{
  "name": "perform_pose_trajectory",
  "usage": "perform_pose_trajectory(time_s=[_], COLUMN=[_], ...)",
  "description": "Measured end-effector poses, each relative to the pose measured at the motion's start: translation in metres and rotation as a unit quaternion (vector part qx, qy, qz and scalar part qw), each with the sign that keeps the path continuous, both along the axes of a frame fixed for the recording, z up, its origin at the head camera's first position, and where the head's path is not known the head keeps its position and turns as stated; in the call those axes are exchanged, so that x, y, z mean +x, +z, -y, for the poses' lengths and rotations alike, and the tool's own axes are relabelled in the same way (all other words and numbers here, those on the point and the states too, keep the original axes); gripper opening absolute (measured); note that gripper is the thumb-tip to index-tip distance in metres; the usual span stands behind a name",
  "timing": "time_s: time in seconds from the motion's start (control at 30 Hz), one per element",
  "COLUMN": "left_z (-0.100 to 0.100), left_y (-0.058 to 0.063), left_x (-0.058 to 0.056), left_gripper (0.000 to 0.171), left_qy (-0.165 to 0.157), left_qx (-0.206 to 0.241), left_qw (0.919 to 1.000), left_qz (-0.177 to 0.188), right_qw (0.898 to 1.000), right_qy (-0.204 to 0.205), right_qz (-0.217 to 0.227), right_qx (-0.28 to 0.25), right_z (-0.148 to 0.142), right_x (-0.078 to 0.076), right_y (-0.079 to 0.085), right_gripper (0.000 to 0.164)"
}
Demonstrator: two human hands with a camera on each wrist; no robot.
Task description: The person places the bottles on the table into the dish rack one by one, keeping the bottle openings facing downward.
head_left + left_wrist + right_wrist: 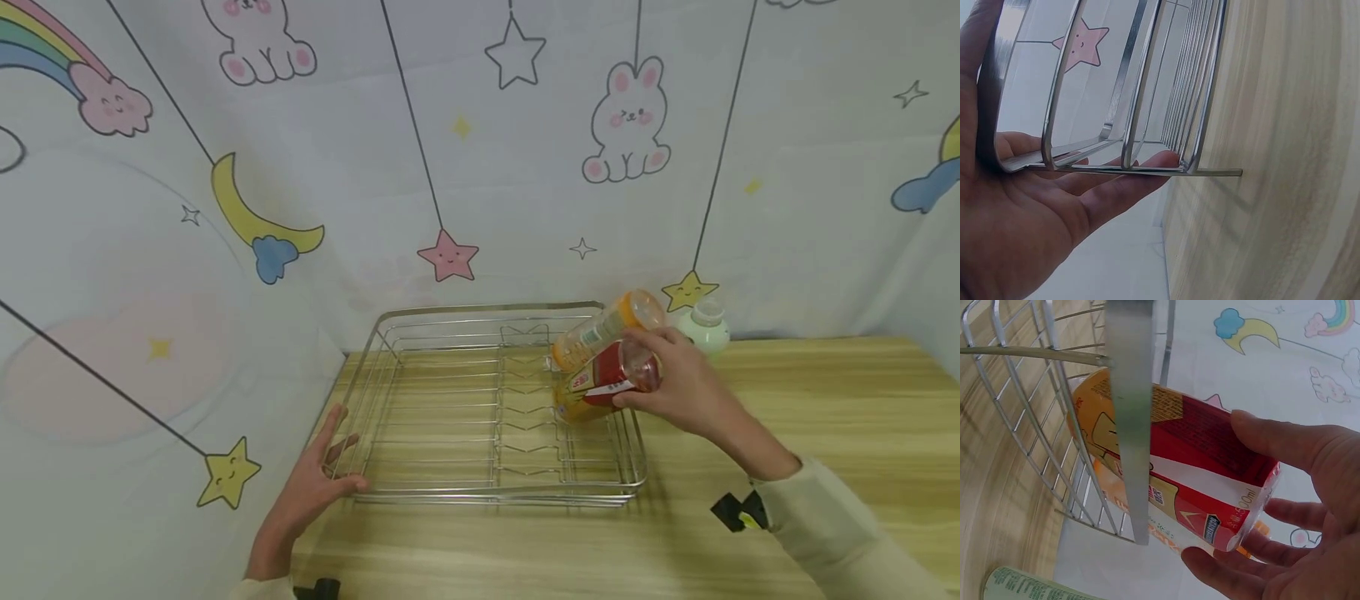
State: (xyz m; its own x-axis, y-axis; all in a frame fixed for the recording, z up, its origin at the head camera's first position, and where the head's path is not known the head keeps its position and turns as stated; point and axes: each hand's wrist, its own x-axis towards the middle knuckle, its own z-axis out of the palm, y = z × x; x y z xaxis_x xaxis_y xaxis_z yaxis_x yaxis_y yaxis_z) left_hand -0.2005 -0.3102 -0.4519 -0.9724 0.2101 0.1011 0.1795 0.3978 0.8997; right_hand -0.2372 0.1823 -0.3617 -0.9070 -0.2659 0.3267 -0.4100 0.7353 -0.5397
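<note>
My right hand holds a plastic bottle with a red label near its base, thumb on one side and fingers on the other. The bottle lies tilted inside the right end of a metal wire dish rack, base end up over the rim. Beside it leans a clear bottle with an orange base and cap, close to my fingers; in the right wrist view it is mostly hidden behind the red-labelled bottle. My left hand rests against the rack's left side, fingers extended along the outside wires.
A pale green bottle stands behind the rack on the right, by the wall cloth. The rack sits on a wood-grain table. A white cloth printed with cartoon figures hangs at the back and left.
</note>
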Motion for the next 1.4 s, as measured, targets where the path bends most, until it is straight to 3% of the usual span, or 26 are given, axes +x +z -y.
perform_pose_trajectory(time_s=[0.37, 0.6, 0.8, 1.0, 1.23, 1.4], left_z=[-0.001, -0.003, -0.002, -0.001, -0.001, -0.001], left_y=[0.001, 0.003, 0.004, 0.004, 0.005, 0.003], left_x=[-0.002, -0.001, -0.001, 0.0, 0.002, 0.002], left_gripper=[0.116, 0.117, 0.116, 0.117, 0.117, 0.118], left_qy=[0.0, 0.0, -0.001, 0.001, 0.001, 0.001], left_qx=[0.006, 0.007, 0.007, 0.01, 0.008, 0.0], left_qw=[1.0, 1.0, 1.0, 0.9999, 0.9999, 1.0], left_qz=[-0.006, -0.007, -0.003, 0.004, 0.01, 0.008], right_qw=[0.997, 0.998, 0.999, 0.998, 0.991, 0.985], right_qy=[-0.012, -0.009, -0.015, -0.011, -0.021, -0.057], right_qz=[-0.081, -0.063, -0.048, -0.06, -0.131, -0.16], right_qx=[0.005, -0.003, 0.01, 0.018, 0.012, -0.03], right_z=[0.002, -0.005, -0.018, -0.028, -0.04, -0.057], right_x=[0.014, 0.021, 0.028, 0.032, 0.033, 0.024], right_y=[-0.011, -0.01, 0.003, 0.028, 0.051, 0.052], right_gripper=[0.071, 0.077, 0.081, 0.083, 0.081, 0.095])
